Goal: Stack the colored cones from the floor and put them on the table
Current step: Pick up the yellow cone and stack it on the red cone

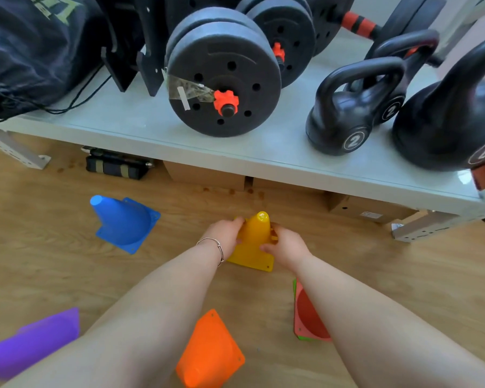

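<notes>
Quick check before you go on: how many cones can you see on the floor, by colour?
Yellow cone, gripped by both hands: 1
Blue cone: 1
Purple cone: 1
Orange cone: 1
Red cone: 1
Green cone, only an edge showing behind the red: 1
Total: 6

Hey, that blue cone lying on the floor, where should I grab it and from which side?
Grip the blue cone around its narrow upper body near the tip, coming from the left. It lies tipped over, tip pointing up-left and square base facing right, so the tapered end is the exposed, hand-sized part.

Both hands point(256, 240) closed (arms outstretched)
</notes>
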A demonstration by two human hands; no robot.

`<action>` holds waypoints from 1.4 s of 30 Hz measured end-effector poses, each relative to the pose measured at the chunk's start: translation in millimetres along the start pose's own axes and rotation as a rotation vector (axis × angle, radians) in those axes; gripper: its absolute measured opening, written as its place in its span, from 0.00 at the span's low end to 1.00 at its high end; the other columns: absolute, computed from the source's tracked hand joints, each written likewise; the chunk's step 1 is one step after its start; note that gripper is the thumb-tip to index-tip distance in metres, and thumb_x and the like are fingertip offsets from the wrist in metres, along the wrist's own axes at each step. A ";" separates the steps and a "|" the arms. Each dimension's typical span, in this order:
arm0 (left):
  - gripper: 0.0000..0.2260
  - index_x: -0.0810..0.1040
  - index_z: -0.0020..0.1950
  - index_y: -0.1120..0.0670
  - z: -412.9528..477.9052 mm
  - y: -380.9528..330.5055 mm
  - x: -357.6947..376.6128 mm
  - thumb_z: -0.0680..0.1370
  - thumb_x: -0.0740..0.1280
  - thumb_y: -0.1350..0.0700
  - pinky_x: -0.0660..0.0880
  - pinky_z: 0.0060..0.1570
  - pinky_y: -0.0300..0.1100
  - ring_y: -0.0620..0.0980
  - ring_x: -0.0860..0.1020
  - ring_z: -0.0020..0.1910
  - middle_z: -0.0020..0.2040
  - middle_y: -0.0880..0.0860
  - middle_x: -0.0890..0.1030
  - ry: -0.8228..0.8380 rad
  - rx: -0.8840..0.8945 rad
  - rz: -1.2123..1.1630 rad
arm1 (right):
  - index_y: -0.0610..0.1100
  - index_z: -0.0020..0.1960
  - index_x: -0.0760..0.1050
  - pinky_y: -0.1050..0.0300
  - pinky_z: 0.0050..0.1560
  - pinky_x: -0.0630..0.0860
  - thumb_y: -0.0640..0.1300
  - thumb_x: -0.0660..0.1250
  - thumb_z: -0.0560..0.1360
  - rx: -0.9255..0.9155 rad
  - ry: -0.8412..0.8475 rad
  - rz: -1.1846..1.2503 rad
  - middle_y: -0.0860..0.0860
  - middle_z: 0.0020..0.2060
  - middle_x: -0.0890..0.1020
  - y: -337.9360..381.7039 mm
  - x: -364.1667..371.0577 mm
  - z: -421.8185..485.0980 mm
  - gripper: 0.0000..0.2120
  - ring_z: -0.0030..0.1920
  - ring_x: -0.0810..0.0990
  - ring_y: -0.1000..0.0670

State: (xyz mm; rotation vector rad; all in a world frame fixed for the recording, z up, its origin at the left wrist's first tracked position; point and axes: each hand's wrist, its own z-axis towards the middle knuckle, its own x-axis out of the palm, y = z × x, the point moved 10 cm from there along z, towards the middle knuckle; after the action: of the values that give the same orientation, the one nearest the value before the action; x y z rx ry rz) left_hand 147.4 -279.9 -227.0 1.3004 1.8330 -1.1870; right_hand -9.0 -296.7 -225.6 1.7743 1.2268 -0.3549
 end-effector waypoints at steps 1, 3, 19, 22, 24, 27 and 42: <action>0.19 0.66 0.67 0.51 -2.3 -5.2 -2.0 0.77 0.66 0.56 0.76 0.52 0.52 0.62 0.79 0.55 0.58 0.58 0.80 -0.004 0.010 0.002 | 0.49 0.74 0.67 0.53 0.63 0.74 0.50 0.74 0.72 -0.005 0.001 0.020 0.47 0.65 0.79 -2.1 -4.8 -5.2 0.33 0.65 0.77 0.45; 0.21 0.67 0.68 0.50 -7.5 -16.3 -10.9 0.77 0.67 0.55 0.76 0.54 0.52 0.60 0.78 0.58 0.60 0.56 0.80 -0.019 0.026 -0.011 | 0.49 0.74 0.68 0.54 0.62 0.73 0.51 0.75 0.71 -0.006 -0.013 0.064 0.47 0.65 0.79 -5.0 -17.6 -17.0 0.33 0.64 0.77 0.46; 0.24 0.72 0.68 0.43 -107.0 -149.0 -81.6 0.73 0.72 0.51 0.78 0.56 0.47 0.50 0.81 0.53 0.59 0.51 0.81 -0.161 0.019 -0.309 | 0.54 0.70 0.73 0.53 0.62 0.75 0.53 0.76 0.69 -0.171 -0.071 0.053 0.50 0.62 0.82 -19.7 -157.2 -147.4 0.30 0.62 0.79 0.49; 0.24 0.73 0.67 0.42 -119.2 -170.5 -81.9 0.72 0.73 0.49 0.78 0.55 0.46 0.48 0.82 0.51 0.58 0.49 0.82 -0.151 0.018 -0.339 | 0.55 0.70 0.73 0.54 0.61 0.75 0.54 0.76 0.69 -0.170 -0.055 0.039 0.51 0.62 0.81 -32.1 -172.1 -165.0 0.30 0.61 0.79 0.49; 0.24 0.73 0.66 0.42 -126.4 -183.4 -78.8 0.72 0.73 0.49 0.78 0.54 0.44 0.47 0.82 0.50 0.56 0.49 0.82 -0.136 0.029 -0.337 | 0.56 0.69 0.73 0.55 0.60 0.75 0.54 0.77 0.69 -0.164 -0.039 0.037 0.51 0.62 0.81 -42.3 -178.1 -176.0 0.30 0.61 0.79 0.50; 0.24 0.73 0.66 0.42 -136.5 -198.8 -68.4 0.71 0.74 0.48 0.78 0.52 0.42 0.47 0.81 0.48 0.56 0.48 0.82 -0.105 0.033 -0.334 | 0.56 0.69 0.73 0.56 0.60 0.75 0.54 0.77 0.69 -0.147 -0.020 0.034 0.51 0.61 0.82 -58.8 -179.1 -191.2 0.30 0.60 0.79 0.50; 0.23 0.73 0.67 0.46 -127.1 -204.3 28.6 0.72 0.73 0.50 0.77 0.53 0.43 0.53 0.80 0.53 0.60 0.50 0.81 0.045 -0.066 -0.284 | 0.51 0.72 0.71 0.55 0.65 0.73 0.48 0.77 0.69 0.049 0.066 0.055 0.51 0.66 0.79 -135.7 -105.9 -181.5 0.33 0.65 0.76 0.49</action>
State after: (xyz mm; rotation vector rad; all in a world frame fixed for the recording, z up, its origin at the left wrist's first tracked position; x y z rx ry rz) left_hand -50.3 -178.7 -130.3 1.0631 2.1235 -1.2372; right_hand -218.7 -201.4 -128.3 1.8711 1.2218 -0.2981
